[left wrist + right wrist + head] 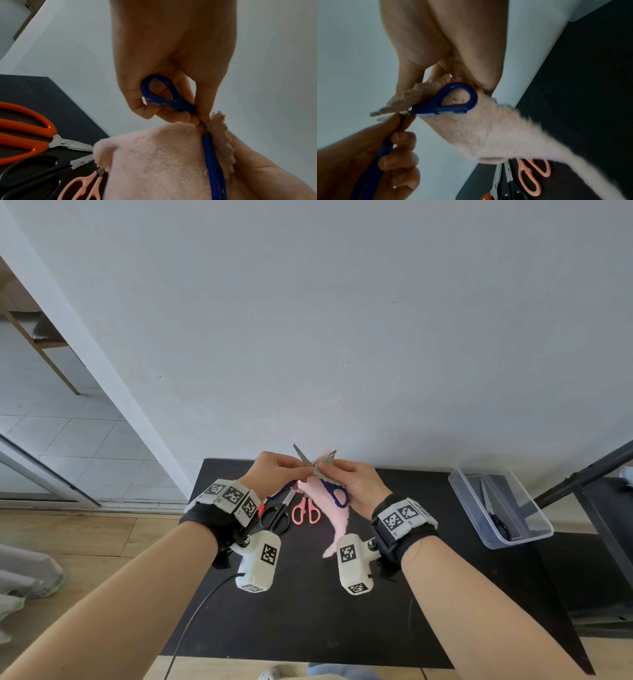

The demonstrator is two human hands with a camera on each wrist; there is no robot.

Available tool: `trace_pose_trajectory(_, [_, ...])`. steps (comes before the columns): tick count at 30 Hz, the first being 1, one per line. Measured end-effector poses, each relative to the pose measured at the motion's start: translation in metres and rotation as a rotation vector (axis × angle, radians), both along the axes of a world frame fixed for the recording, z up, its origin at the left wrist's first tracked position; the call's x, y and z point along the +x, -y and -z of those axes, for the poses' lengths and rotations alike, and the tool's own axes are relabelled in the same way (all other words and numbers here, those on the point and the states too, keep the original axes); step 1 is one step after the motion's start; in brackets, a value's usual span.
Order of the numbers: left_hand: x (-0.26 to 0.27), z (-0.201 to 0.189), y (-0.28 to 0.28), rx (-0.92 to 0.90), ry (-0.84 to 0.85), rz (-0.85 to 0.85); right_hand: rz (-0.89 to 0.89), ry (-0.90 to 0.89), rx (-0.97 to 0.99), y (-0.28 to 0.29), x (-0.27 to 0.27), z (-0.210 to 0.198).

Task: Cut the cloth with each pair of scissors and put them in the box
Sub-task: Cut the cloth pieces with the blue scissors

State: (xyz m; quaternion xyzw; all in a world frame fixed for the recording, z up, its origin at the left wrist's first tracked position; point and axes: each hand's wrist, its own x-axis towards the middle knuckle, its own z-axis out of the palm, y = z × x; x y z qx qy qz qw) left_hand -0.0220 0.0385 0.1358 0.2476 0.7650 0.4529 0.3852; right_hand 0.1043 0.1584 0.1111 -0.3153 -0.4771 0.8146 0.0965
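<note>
Frame centre, above table (308, 611): left hand (274, 472) and right hand (356, 484) both pinch blue scissors (337, 496) and pink cloth (334, 517), fingers curled tight.

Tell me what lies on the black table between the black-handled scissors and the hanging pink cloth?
The pink-handled scissors lie there, right of the black-handled scissors and left of the pink cloth, as the head view shows.
</note>
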Motion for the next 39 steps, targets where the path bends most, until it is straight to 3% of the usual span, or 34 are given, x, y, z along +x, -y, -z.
trace_pose_trajectory(2, [0.0, 0.0, -0.002, -0.016, -0.016, 0.023, -0.063, 0.032, 0.06, -0.001, -0.001, 0.001])
trace_pose_trajectory(7, [-0.002, 0.003, -0.002, 0.006, -0.003, -0.017, -0.02, 0.106, 0.148, 0.0, -0.006, 0.002])
trace_pose_trajectory(23, [-0.006, -0.002, 0.0, -0.031, -0.086, 0.038, 0.09, 0.128, 0.091, -0.005, -0.004, 0.0])
trace_pose_trajectory(29, [-0.014, -0.002, 0.013, -0.054, -0.104, 0.052, 0.333, 0.066, 0.047, -0.04, 0.01, 0.003])
trace_pose_trajectory(35, [-0.008, -0.005, 0.015, -0.099, -0.103, 0.158, 0.045, -0.014, 0.092, -0.038, 0.008, -0.013])
trace_pose_trajectory(39, [-0.003, -0.008, 0.009, -0.112, -0.123, 0.212, -0.122, 0.041, 0.268, -0.026, -0.002, -0.014])
